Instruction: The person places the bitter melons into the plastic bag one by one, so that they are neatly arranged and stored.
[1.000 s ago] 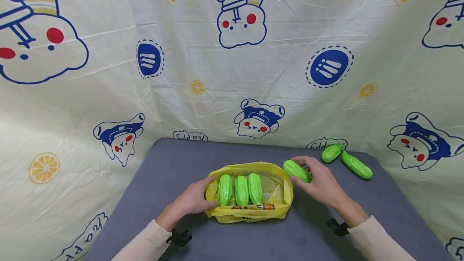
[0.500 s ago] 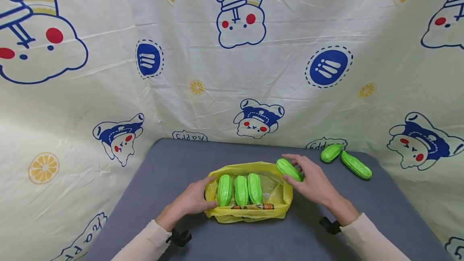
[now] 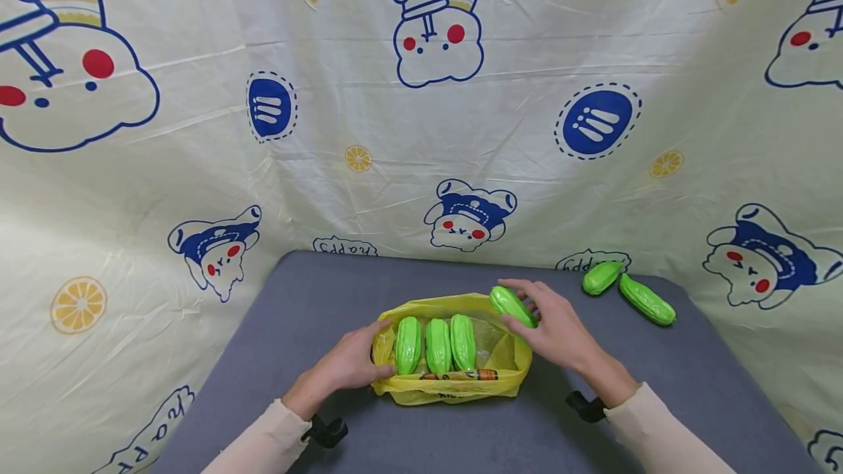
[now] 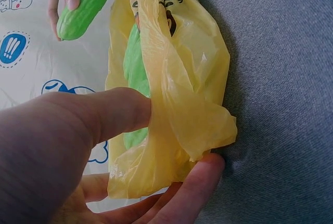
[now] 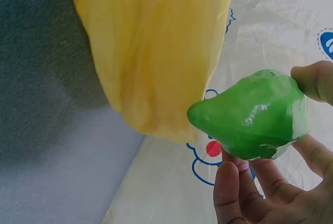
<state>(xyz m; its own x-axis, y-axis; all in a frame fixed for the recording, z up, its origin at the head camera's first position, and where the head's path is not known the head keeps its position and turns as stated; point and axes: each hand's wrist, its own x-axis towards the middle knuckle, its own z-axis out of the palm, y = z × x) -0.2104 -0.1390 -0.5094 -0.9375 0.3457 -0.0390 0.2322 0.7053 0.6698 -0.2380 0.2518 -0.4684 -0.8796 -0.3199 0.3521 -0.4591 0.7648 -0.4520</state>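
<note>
A yellow plastic bag (image 3: 454, 390) lies mouth up on the table, with three ridged green bitter melons side by side in its left and middle part; the middle one (image 3: 437, 346) shows plainly. My left hand (image 3: 349, 359) holds the bag's left end. In the left wrist view the thumb (image 4: 112, 112) lies at the rim and the fingers curl beneath the bag. My right hand (image 3: 553, 324) pinches another bitter melon (image 3: 510, 304) between thumb and fingers, above the bag's far right rim. The right wrist view shows this melon's pointed end (image 5: 200, 114) beside the bag.
Two more bitter melons lie at the table's back right corner, one shorter (image 3: 602, 279) and one longer (image 3: 648, 301). A printed cream sheet (image 3: 356, 115) hangs behind the dark grey table (image 3: 329, 280). The bag's right part has bare yellow lining.
My right hand has moved left with its bitter melon, from right of the bag to over its far right rim. The left hand, the bag and the other melons have stayed put.
</note>
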